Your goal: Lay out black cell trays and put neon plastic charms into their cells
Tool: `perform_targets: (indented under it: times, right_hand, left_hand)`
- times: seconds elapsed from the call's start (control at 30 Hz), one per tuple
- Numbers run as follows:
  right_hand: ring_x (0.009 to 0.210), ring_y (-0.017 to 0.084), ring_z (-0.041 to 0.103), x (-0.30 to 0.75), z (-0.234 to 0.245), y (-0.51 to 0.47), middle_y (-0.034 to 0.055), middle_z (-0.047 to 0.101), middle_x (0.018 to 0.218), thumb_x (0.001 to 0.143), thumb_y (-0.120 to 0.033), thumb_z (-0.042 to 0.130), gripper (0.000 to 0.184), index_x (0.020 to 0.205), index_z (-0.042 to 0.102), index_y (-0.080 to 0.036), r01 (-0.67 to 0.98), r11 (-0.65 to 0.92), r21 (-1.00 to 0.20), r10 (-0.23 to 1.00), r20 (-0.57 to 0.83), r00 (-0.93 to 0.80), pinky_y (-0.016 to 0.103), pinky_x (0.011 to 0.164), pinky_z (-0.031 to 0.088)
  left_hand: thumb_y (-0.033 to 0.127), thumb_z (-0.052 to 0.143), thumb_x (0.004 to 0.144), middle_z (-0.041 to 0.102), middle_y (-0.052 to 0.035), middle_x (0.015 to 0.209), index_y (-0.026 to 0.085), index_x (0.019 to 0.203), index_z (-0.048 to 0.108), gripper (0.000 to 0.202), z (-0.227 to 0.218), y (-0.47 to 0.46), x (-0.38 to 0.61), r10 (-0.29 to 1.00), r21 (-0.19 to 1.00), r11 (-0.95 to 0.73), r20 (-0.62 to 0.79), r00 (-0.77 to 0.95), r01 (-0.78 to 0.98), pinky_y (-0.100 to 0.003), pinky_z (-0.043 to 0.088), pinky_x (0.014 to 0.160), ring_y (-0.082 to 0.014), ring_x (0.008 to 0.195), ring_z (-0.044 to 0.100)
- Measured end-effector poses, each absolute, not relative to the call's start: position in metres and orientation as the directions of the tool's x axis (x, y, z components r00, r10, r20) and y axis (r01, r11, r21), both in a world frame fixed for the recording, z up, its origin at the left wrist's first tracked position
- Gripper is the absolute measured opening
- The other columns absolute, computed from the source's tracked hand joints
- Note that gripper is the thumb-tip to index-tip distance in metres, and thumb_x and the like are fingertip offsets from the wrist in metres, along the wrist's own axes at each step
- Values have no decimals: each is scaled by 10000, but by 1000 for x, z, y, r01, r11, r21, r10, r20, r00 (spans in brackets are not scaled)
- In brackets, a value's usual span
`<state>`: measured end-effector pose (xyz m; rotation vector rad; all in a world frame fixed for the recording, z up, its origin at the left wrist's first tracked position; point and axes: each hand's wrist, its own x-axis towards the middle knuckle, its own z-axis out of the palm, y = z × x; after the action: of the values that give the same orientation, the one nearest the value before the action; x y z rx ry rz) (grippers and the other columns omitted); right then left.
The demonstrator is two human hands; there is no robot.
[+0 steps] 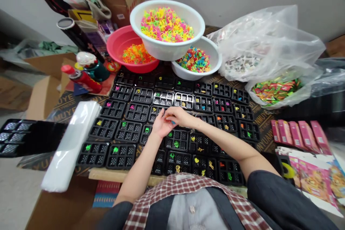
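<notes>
Left hand (160, 126) half-curled, right hand (181, 116) bunched against it; can't tell if anything's pinched. Coloured pieces (176, 144) lie in black trays (121, 156) below. Best: palm cupped, low, steady.

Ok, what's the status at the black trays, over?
Left grip, right grip together; contents unclear. Black trays hold some coloured pieces. Forearms hide some trays.

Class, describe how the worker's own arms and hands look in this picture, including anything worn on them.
The left hand and right hand are bare, with no gloves visible, and no watch or bracelet shows at the wrists. Both forearms are uncovered. The dark, plain left sleeve and right sleeve end near the elbows. No markings stand out on either sleeve.
</notes>
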<state>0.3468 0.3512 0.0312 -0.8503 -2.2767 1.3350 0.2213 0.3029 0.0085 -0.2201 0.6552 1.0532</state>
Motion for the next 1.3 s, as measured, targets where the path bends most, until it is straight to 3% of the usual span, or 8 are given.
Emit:
perform_targets:
  times: [0.17,0.47,0.7,0.83,0.97,1.07,1.17,1.3]
  right_hand:
    - [921,194,603,348,25,347,77,649,992,752,-156,744,340,1082,664,-175,350,534,-769,644,102,-758,347,820,509]
    - [817,168,623,360,25,353,43,685,875,834,-144,632,98,875,702,-199,405,498,-767,711,94,-697,326,772,501]
    - [734,143,660,359,26,352,12,723,816,880,-202,553,144,843,692,-203,408,370,-835,794,56,-605,270,711,505]
    - [726,145,641,363,21,366,6,706,785,889,-230,530,165,800,666,-205,432,425,-795,817,132,-562,268,719,494]
    - [774,169,616,375,6,416,36,685,817,884,-218,504,167,792,641,-185,595,380,-708,923,253,-289,286,764,473]
    - [807,187,603,385,-8,456,56,677,837,869,-177,489,175,791,645,-175,727,295,-620,955,190,-226,304,799,457]
    - [849,213,585,388,-17,474,74,669,839,854,-168,521,165,773,665,-174,804,292,-519,955,114,-274,341,843,446]
    - [891,225,568,379,-12,448,76,645,884,869,-272,587,134,858,698,-198,727,421,-543,907,264,-329,373,853,459]
  left_hand:
    - [264,314,999,654,-60,672,121,782,618,400,8,308,218,676,127,506,-672,301,-853,-185,450,429,-130,583,627]
    - [205,376,973,686,-61,717,109,824,629,309,4,306,221,718,91,466,-621,316,-880,-268,564,651,-138,653,665]
    - [166,440,938,702,-60,726,124,835,636,225,1,305,221,713,153,447,-655,248,-881,-326,585,742,-154,679,689]
    - [188,466,937,686,-72,717,111,861,647,211,1,305,220,701,196,485,-669,246,-852,-236,569,605,-139,646,679]
    - [210,428,962,550,-8,541,118,747,614,299,4,305,216,711,204,510,-647,276,-836,-113,316,321,-55,409,496]
    - [233,433,963,446,27,478,139,643,545,352,5,306,214,714,198,512,-639,286,-836,-114,212,284,-41,358,390]
    - [233,488,935,517,2,541,136,668,566,295,5,306,214,714,202,489,-651,257,-849,-117,338,346,-55,433,489]
    - [214,470,916,681,-91,759,112,855,658,223,5,305,214,729,209,423,-656,194,-882,-246,569,657,-152,736,686]
